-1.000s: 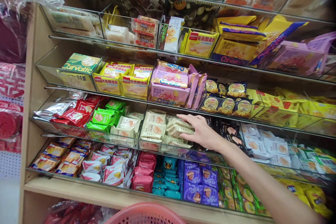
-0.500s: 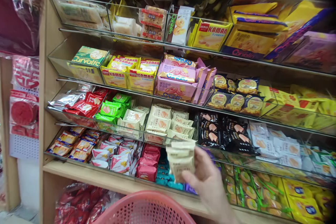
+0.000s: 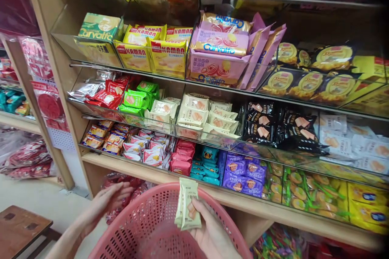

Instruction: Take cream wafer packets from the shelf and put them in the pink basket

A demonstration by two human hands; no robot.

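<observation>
Right grip: the right hand (image 3: 212,234) is pinching a small stack of cream wafer packets (image 3: 187,204) between thumb and fingers, holding them upright over the pink basket (image 3: 142,226).
Packet position: the cream wafer packets are hanging just inside the far rim of the pink basket, above its mesh floor and not touching it.
Left grip: the left hand (image 3: 105,202) is lying spread and loose against the near-left rim of the pink basket, fingers apart, gripping nothing that shows.
Basket: the pink basket is sitting low in front of the wooden shelf edge (image 3: 273,206); what is carrying it is out of sight.
Doing it well: judging from the pose, lowering the packets flat onto the mesh before easing the thumb off looks wiser than dropping them on edge, since wafers crush easily; the left hand is placed well to be steadying the rim.
Source bin: more cream packets of the same kind are lying in the clear bin (image 3: 197,117) on the middle shelf, between green packets (image 3: 136,99) and black packets (image 3: 273,123).
Lower shelf: red packets (image 3: 180,158), teal packets (image 3: 206,164) and purple packets (image 3: 243,170) are sitting just behind the basket's far rim.
Above: yellow Kaman boxes (image 3: 152,50) and pink Carvalio packs (image 3: 221,48) are filling the bins higher up.
</observation>
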